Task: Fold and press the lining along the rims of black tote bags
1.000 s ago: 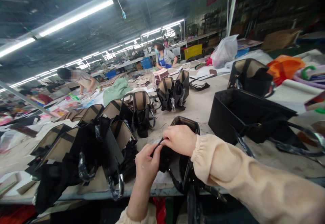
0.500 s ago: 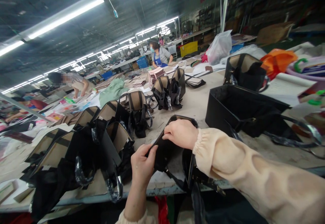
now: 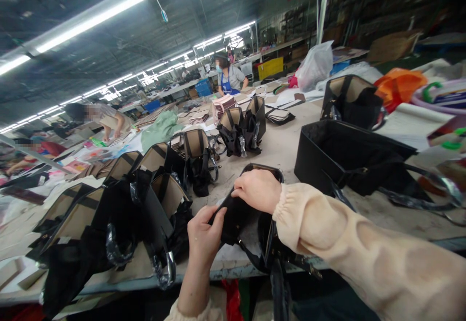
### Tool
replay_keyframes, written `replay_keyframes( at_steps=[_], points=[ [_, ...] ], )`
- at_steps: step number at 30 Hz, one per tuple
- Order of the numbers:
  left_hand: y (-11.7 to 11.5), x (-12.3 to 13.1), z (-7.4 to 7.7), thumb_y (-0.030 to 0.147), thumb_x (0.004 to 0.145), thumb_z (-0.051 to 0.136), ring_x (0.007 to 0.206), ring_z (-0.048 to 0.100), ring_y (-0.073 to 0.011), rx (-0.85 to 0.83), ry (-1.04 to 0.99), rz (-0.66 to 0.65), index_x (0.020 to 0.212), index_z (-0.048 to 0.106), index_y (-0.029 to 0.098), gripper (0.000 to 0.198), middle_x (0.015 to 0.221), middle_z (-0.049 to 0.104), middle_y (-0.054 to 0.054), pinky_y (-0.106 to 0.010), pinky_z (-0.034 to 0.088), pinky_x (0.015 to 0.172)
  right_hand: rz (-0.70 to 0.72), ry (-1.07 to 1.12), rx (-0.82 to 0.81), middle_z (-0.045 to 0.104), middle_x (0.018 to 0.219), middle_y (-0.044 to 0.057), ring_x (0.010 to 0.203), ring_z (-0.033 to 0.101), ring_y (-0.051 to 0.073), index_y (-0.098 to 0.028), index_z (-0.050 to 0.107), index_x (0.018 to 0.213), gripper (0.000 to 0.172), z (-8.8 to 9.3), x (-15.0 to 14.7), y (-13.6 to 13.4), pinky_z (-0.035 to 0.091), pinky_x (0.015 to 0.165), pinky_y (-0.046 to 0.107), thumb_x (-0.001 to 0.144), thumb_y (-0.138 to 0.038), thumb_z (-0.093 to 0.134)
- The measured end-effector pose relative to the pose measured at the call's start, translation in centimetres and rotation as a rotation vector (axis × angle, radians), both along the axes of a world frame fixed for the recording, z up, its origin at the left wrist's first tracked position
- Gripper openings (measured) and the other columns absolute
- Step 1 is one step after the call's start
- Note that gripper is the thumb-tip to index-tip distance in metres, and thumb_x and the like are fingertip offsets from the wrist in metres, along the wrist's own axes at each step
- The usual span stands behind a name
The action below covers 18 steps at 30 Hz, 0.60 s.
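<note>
A black handbag [image 3: 236, 216] lies at the front edge of the worktable, its straps and hardware hanging toward me. My left hand [image 3: 206, 233] grips the bag's near left rim, thumb on top and the other fingers curled out of sight. Farther along the same rim, my right hand [image 3: 257, 190] is closed with its fingers pinching the edge; the fingertips are partly hidden. To the right stands a larger open black bag [image 3: 320, 153] with a plastic-wrapped handle. Left of my hands, a black bag with a beige inside [image 3: 165, 194] leans among several similar ones.
The worktable [image 3: 280, 141] holds more part-made bags [image 3: 240, 126], stacked brown pieces [image 3: 224, 105] and a green cloth [image 3: 162, 129]. On the right are an orange bag [image 3: 398, 88] and a clear plastic bag [image 3: 315, 66]. A co-worker in a blue apron [image 3: 229, 85] is across the table.
My right hand has shifted very slightly left along the bag's rim. My left hand keeps its hold in the same place.
</note>
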<state>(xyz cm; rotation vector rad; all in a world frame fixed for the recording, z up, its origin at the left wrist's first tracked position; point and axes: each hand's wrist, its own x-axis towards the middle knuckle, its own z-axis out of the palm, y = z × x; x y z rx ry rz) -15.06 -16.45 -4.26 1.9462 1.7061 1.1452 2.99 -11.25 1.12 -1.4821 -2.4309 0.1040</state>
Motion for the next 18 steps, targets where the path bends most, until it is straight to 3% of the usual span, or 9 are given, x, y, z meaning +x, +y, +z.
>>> replay_keyframes(
  at_steps=[18],
  points=[
    [-0.09, 0.13, 0.19, 0.035, 0.079, 0.059, 0.067, 0.06, -0.0148, -0.014, 0.012, 0.012, 0.079, 0.07, 0.018, 0.02, 0.07, 0.066, -0.001, -0.024, 0.044, 0.063, -0.006, 0.007, -0.028, 0.071, 0.084, 0.004, 0.08, 0.064, 0.02, -0.024, 0.071, 0.079, 0.029, 0.03, 0.02, -0.12, 0.042, 0.063, 0.028, 0.085, -0.042, 0.048]
  ],
)
